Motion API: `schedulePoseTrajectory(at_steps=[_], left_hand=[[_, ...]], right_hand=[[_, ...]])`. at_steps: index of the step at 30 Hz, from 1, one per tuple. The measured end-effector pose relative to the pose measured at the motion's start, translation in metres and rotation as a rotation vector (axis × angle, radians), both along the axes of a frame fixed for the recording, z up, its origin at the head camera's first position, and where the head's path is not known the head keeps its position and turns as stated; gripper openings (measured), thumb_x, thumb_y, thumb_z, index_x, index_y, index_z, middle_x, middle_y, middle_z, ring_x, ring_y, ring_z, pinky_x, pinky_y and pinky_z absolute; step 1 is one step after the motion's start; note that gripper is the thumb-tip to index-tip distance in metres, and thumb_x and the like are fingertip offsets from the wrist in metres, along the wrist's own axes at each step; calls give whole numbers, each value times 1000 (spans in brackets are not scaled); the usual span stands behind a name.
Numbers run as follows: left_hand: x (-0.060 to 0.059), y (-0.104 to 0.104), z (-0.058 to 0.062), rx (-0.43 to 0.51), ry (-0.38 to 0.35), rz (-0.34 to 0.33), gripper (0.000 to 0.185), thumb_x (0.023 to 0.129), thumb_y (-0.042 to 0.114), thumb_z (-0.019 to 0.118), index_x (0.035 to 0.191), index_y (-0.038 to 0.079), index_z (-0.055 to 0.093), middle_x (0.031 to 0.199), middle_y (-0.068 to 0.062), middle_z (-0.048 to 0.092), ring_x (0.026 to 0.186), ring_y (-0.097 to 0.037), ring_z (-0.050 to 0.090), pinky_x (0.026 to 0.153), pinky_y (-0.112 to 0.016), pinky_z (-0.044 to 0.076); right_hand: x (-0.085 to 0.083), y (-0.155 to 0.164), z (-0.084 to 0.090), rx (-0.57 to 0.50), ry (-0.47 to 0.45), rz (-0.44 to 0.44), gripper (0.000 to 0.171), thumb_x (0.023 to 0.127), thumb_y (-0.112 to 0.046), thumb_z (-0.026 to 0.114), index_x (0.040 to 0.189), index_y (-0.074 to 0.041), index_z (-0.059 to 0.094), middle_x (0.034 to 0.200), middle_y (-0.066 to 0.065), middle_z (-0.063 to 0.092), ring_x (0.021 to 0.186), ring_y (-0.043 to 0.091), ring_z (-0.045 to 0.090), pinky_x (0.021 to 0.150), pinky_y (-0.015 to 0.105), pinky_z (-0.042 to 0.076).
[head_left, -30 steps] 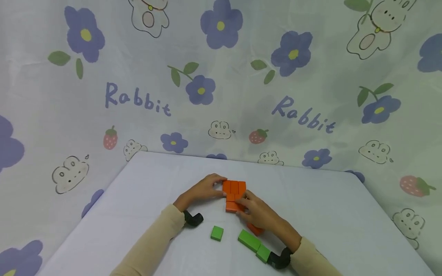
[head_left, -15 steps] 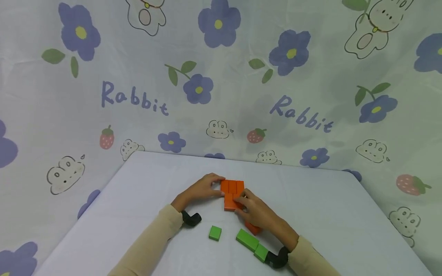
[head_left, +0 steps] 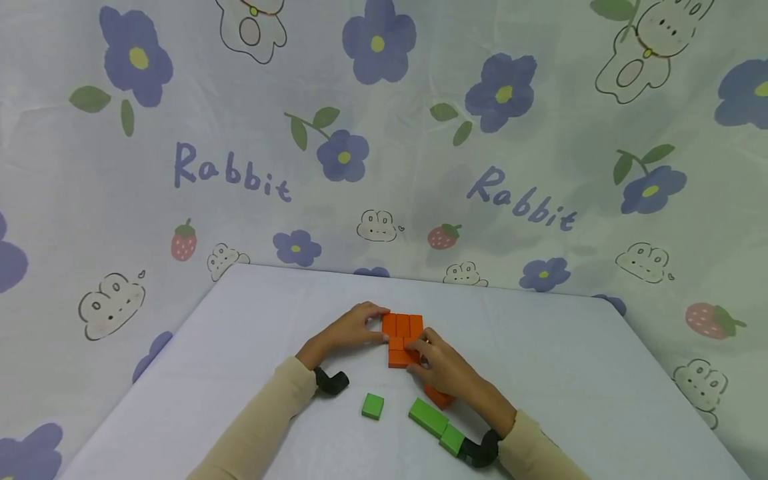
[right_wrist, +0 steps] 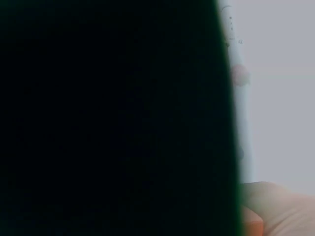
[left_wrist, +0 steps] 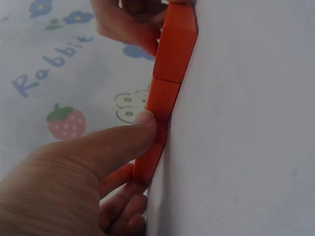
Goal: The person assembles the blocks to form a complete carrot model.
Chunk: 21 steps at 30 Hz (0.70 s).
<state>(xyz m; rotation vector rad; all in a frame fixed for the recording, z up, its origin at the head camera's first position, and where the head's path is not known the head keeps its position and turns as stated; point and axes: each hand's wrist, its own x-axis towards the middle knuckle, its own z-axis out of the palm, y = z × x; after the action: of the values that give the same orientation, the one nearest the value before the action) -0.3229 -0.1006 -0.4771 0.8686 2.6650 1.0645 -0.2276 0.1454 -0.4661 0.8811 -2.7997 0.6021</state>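
Flat orange blocks (head_left: pixel 403 325) lie edge to edge on the white table, three side by side at the far end and more in front. My left hand (head_left: pixel 347 330) grips their left side, forefinger at the far corner and thumb on the side; in the left wrist view the thumb presses the row of orange blocks (left_wrist: pixel 165 98). With curled fingers, my right hand (head_left: pixel 450 370) pinches the nearest orange block (head_left: pixel 399 360) at its right end. The right wrist view is mostly blacked out, showing only part of the hand (right_wrist: pixel 280 206) and an orange corner (right_wrist: pixel 253 227).
Partly under my right hand lies another orange block (head_left: pixel 439 397). Nearer me are a green square block (head_left: pixel 373 406), a longer green block (head_left: pixel 428 417) and a smaller green one (head_left: pixel 451 440) touching its end, beside the black right wrist camera (head_left: pixel 482 451). A printed cloth backdrop (head_left: pixel 408 133) hangs behind.
The whole head view has shifted slightly left. Both hands keep their places at the orange blocks, and the green blocks lie as before.
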Motion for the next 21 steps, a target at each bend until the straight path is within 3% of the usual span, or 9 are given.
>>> schedulePoseTrajectory(at_steps=[7, 13, 17, 21], left_hand=[[0, 1, 2, 6, 3, -2, 62, 88, 37, 77, 142, 14, 56, 138, -9, 56, 126, -26, 50, 111, -50, 42], [-3, 3, 0, 8, -1, -8, 62, 88, 38, 76, 142, 16, 56, 138, -8, 56, 126, -25, 50, 111, -48, 41], [-3, 2, -2, 2, -6, -5, 62, 88, 38, 76, 142, 16, 56, 139, -8, 55, 127, -25, 50, 112, -48, 40], [-2, 0, -4, -3, -11, 10, 62, 88, 38, 77, 142, 16, 56, 138, -8, 55, 127, -25, 50, 112, -49, 40]], right_hand=[[-1, 8, 15, -35, -82, 7, 32, 93, -30, 72, 120, -13, 68, 103, 1, 54, 85, 9, 56, 69, 16, 51], [6, 35, 42, -137, -144, 11, 22, 97, -22, 67, 115, -11, 71, 99, -8, 65, 87, 6, 60, 76, 21, 55], [16, 59, 41, -154, -220, 77, 22, 96, -22, 67, 115, -11, 72, 99, -10, 68, 87, 2, 58, 75, 21, 54], [27, 80, 28, -192, -318, 150, 24, 95, -23, 69, 116, -11, 70, 105, -2, 68, 90, 2, 59, 77, 22, 54]])
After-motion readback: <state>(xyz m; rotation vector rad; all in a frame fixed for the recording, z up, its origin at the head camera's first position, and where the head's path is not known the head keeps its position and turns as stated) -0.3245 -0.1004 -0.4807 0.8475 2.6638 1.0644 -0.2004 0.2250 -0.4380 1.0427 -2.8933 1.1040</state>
